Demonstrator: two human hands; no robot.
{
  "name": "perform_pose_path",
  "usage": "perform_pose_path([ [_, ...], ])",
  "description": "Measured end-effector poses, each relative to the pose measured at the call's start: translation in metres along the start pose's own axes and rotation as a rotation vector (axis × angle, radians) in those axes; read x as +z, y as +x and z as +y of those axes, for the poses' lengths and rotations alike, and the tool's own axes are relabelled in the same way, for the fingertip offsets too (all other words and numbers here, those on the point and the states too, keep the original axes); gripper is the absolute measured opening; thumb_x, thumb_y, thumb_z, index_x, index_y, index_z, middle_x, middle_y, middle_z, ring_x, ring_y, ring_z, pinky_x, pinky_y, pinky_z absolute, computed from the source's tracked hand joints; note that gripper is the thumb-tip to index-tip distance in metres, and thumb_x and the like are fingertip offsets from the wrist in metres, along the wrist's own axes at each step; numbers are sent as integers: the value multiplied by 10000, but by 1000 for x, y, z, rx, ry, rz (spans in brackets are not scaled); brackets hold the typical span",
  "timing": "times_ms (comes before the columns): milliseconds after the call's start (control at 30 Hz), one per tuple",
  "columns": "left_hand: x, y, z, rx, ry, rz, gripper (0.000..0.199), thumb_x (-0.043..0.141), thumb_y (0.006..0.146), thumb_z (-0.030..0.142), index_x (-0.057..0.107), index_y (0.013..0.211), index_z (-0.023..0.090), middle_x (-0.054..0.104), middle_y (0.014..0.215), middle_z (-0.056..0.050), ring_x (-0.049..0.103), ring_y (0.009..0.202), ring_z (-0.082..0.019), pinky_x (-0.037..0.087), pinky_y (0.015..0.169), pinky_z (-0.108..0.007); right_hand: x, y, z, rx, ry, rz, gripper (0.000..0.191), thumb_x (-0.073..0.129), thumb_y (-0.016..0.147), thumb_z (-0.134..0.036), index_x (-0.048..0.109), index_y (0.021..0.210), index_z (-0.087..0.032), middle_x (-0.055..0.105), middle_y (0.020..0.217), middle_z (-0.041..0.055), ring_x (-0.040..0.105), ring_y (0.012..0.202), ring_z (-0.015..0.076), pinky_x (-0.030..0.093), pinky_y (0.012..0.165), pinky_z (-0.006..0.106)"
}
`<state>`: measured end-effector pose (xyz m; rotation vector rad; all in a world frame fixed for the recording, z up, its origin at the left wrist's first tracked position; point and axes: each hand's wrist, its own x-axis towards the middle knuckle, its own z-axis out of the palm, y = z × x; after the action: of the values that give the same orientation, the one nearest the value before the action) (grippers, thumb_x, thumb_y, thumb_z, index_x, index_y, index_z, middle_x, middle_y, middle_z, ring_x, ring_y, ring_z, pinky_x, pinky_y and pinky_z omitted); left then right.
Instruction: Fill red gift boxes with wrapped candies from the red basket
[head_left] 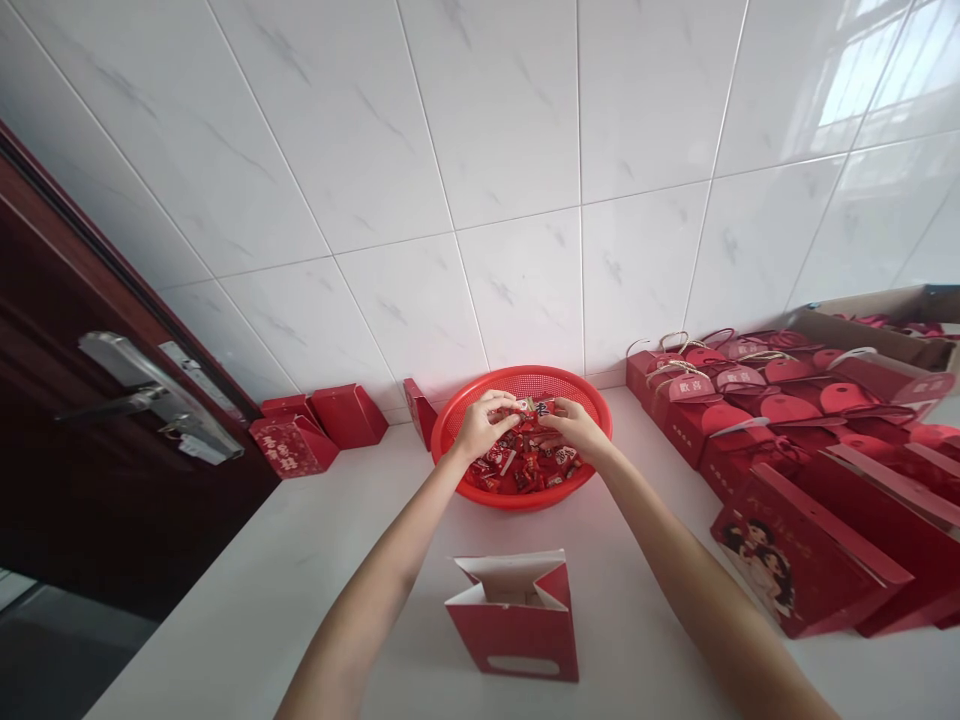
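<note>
Both of my hands are over a red plastic basket filled with small wrapped candies. My left hand is at the left of the pile, thumb and fingers closed in a pinch on a candy. On the right, my right hand pinches a red candy packet with a dark printed character. The fingertips are close together and partly cover what they hold. Nearer to me, between my forearms, a red paper gift box stands upright with its top open; its white inner side shows.
Closed red gift boxes with cord handles stand in rows at the right, beside flatter red boxes and a cardboard carton. More red boxes stand at the left near a dark door. A tiled wall borders the white table.
</note>
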<state>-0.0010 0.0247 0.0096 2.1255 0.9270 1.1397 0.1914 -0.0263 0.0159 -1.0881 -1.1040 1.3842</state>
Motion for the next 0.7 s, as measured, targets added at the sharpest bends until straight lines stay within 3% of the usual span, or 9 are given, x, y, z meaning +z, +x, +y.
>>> perform_pose_path([
  [167,0,0,-2,-8,-32,-8,120,704,775,241,762,873,205,657,1110,-92,647,1050,-224,593,819,-346,-1,1,0,-15,22,0,148,679,797,-180,544,857,-190,721,833,39,730,649,171,617,592,276],
  [367,1,-2,0,-12,16,-2,325,599,719,75,768,964,204,664,1133,-82,658,1033,-204,597,777,-293,-2,5,4,-48,17,53,145,680,780,-185,544,826,-196,686,790,14,685,590,142,552,511,230],
  [500,0,-3,4,-16,2,1,340,605,716,85,769,992,198,655,1169,-94,656,1060,-218,600,802,-308,-1,6,6,-67,13,78,153,680,760,-188,540,821,-200,675,790,8,667,586,133,535,516,228],
  [700,0,-2,5,6,-62,-30,167,635,802,210,786,874,205,715,1056,-94,670,1056,-246,597,857,-378,-2,7,5,-75,6,86,161,669,769,-246,514,795,-211,661,782,9,678,646,161,542,521,247],
])
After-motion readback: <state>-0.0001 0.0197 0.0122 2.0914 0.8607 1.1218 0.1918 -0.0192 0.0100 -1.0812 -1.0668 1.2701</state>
